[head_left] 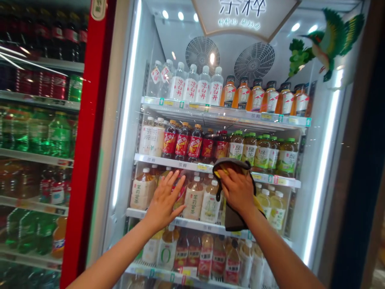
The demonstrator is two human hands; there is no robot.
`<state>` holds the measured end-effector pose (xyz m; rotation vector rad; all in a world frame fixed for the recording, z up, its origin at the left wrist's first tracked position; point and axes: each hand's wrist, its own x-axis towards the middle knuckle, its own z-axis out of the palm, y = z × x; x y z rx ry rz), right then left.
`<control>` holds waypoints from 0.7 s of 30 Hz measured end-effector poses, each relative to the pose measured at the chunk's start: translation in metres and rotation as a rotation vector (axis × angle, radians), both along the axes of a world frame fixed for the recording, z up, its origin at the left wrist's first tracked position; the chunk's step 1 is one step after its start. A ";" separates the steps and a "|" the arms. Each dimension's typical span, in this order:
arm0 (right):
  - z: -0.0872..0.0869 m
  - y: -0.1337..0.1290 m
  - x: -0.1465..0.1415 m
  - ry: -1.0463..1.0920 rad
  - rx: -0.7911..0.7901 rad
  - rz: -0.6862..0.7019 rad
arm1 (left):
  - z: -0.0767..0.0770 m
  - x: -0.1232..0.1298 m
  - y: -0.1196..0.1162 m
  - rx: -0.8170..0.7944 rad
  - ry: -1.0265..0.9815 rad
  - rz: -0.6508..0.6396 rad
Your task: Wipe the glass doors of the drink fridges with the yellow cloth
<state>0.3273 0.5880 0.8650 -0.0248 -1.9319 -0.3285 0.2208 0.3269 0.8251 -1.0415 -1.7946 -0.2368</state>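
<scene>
My left hand (165, 199) has its fingers spread and appears to rest flat on the glass door of a lit drinks fridge (315, 176). Under my right hand (238, 189) is a dark grey and yellow cleaning cloth (236, 218), gripped and held up against the same glass. Part of the cloth hangs loose below the palm, and its dark edging curves above the fingers. Behind the glass, white-capped tea bottles (194, 198) stand on the shelf near my left hand. The cloth hides some bottles and a stretch of shelf edge.
Clear water bottles (191, 86) and amber bottles (257, 96) fill the top shelf. Below are green-capped tea bottles (263, 154). A hummingbird decoration (333, 44) is at upper right. On the left, past a red frame (90, 140), stands another stocked fridge (36, 156).
</scene>
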 end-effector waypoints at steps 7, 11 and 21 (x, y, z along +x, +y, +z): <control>0.065 -0.050 -0.041 0.250 -0.258 -0.089 | 0.005 -0.013 -0.032 0.047 -0.028 0.061; 0.034 -0.096 -0.059 0.052 -0.020 0.079 | 0.001 -0.018 -0.040 0.044 -0.023 0.059; 0.039 -0.074 -0.045 0.238 -0.150 -0.090 | -0.005 -0.040 -0.079 0.034 -0.029 0.053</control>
